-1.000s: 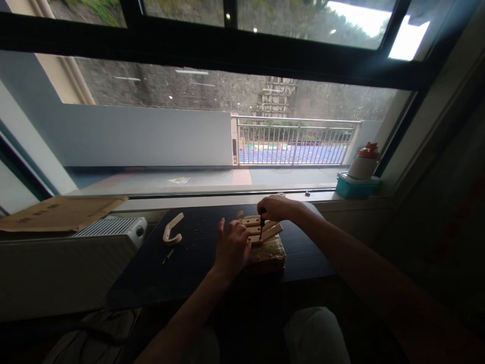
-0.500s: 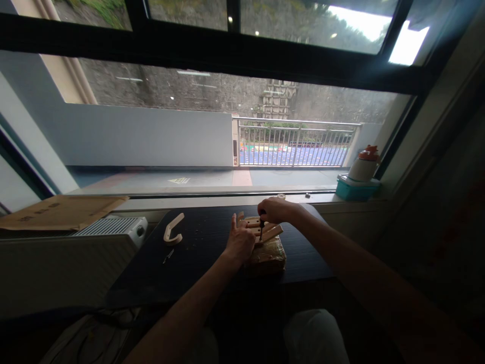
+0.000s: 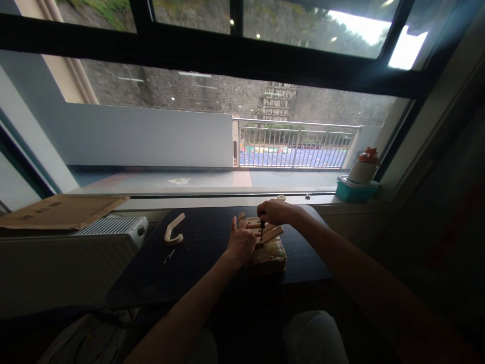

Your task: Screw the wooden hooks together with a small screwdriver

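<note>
Pale wooden pieces (image 3: 273, 234), some with dark holes, lie side by side on a brown taped block (image 3: 269, 259) on a dark table (image 3: 206, 273); the right hand (image 3: 276, 211) grips an upright screwdriver (image 3: 262, 229), its tip at the nearest one. The left hand (image 3: 241, 243) partly hides them (whether it grips, I cannot tell); a wooden hook (image 3: 175, 224) lies to its left

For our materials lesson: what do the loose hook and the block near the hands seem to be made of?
Loose hook: probably wood, smooth and matte, judging by its pale tan colour.
Block: shiny, creased, yellowish-brown outside, perhaps packing tape or plastic film; what lies inside cannot be told.
</note>
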`<state>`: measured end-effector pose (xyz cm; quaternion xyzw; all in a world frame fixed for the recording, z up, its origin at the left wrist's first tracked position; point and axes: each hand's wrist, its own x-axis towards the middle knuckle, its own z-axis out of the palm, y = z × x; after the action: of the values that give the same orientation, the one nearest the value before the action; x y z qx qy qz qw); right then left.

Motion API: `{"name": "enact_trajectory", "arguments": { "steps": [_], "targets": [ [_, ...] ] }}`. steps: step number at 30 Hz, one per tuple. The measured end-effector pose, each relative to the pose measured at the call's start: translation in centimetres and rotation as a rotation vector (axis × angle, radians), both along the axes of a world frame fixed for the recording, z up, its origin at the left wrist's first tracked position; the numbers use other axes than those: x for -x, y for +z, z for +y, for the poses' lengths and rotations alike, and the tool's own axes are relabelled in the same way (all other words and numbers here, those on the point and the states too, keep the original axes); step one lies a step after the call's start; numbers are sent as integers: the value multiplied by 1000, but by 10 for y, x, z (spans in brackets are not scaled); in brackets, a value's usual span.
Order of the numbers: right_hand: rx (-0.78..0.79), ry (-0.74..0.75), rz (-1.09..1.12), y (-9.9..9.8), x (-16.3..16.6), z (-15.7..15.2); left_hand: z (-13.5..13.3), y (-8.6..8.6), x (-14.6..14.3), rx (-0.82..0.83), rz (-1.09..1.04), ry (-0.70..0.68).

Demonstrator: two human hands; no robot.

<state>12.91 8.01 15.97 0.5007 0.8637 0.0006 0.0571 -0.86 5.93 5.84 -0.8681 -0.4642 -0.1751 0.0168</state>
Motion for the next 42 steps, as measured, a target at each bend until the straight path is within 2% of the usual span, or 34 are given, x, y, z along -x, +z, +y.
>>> {"name": "enact_trajectory", "arguments": {
  "steps": [7, 13, 19, 28, 31, 36, 42],
  "targets": [
    [-13, -61, -39, 3, 2, -1, 0, -1, 0, 31, -77, 4],
    [12, -9, -19, 4, -3, 1, 3, -5, 1, 9, -155, -41],
    [-53, -17, -9, -6, -4, 3, 4, -8, 0, -14, -45, -26],
    [29, -41, -46, 7, 0, -5, 0, 0, 0, -7, 75, 5],
    [7, -5, -44, 5, -2, -3, -1, 1, 0, 2, 108, 17],
    [-21, -34, -18, -4, -6, 2, 0, 0, 0, 0, 141, 31],
    [-5, -50, -10, 2, -5, 2, 0, 1, 0, 6, 175, 18]
  ]
}}
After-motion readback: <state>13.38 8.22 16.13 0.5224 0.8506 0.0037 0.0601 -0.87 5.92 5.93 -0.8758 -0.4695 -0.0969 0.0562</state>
